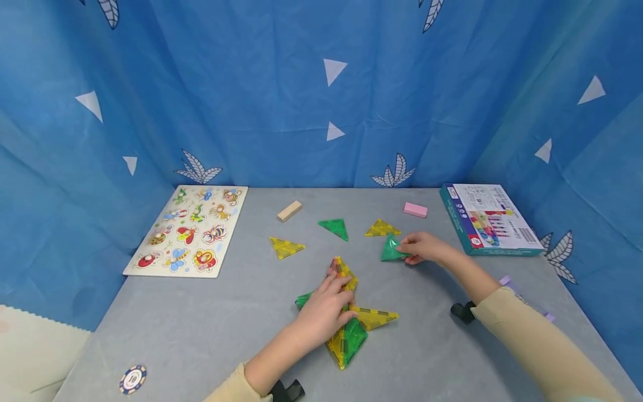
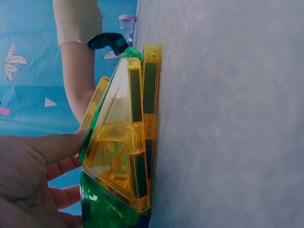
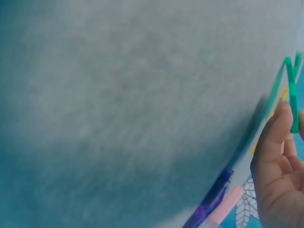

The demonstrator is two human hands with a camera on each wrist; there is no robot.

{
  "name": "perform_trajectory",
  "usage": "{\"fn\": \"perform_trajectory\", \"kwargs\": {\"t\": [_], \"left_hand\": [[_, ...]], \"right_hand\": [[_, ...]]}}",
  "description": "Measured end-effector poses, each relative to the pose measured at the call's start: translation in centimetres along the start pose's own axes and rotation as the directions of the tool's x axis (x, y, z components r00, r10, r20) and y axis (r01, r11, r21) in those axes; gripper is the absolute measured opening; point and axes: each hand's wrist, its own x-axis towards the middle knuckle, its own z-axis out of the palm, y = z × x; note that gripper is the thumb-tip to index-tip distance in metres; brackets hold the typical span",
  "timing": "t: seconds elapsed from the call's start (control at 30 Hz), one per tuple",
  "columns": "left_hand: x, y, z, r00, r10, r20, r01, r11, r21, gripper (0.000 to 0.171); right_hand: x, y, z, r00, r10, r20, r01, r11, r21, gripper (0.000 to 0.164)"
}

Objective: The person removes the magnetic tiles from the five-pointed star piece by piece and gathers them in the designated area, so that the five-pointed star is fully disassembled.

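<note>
My left hand (image 1: 321, 315) rests over a cluster of joined green and yellow triangular magnetic tiles (image 1: 343, 343), its fingers spread across the top. In the left wrist view the thumb (image 2: 61, 145) touches the cluster's yellow and green side (image 2: 114, 142), and part of the cluster is hidden by the hand in the head view. Farther right, my right hand (image 1: 424, 248) pinches a green triangular magnetic tile (image 1: 390, 249) between thumb and fingers. The right wrist view shows green edges (image 3: 293, 95) meeting at an angle by the fingertips. A loose yellow tile (image 1: 383, 228) lies just behind it.
Another yellow tile (image 1: 286, 247) and a green tile (image 1: 335, 228) lie beyond the cluster. At the back are a wooden block (image 1: 289, 211), a pink block (image 1: 415, 210) and a box (image 1: 494, 220). An insect puzzle board (image 1: 188, 234) lies left, a poker chip (image 1: 133, 379) front left.
</note>
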Motion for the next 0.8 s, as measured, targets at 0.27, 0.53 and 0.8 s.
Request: {"fn": "perform_trajectory", "kwargs": {"t": [0.27, 0.53, 0.8], "left_hand": [[0.0, 0.0, 0.1, 1.0, 0.003, -0.011, -0.003, 1.0, 0.002, 0.017], [0.1, 0.0, 0.1, 1.0, -0.001, -0.014, 0.001, 1.0, 0.002, 0.016], [0.2, 0.0, 0.2, 1.0, -0.007, -0.017, 0.007, 1.0, 0.017, 0.017]], "right_hand": [[0.8, 0.2, 0.0, 0.999, 0.028, 0.029, -0.025, 0.996, -0.089, 0.024], [-1.5, -0.5, 0.0, 0.988, -0.139, -0.061, 0.103, 0.906, -0.411, 0.026], [-6.0, -0.9, 6.1, 0.872, -0.438, 0.218, 0.478, 0.857, -0.191, 0.029]]}}
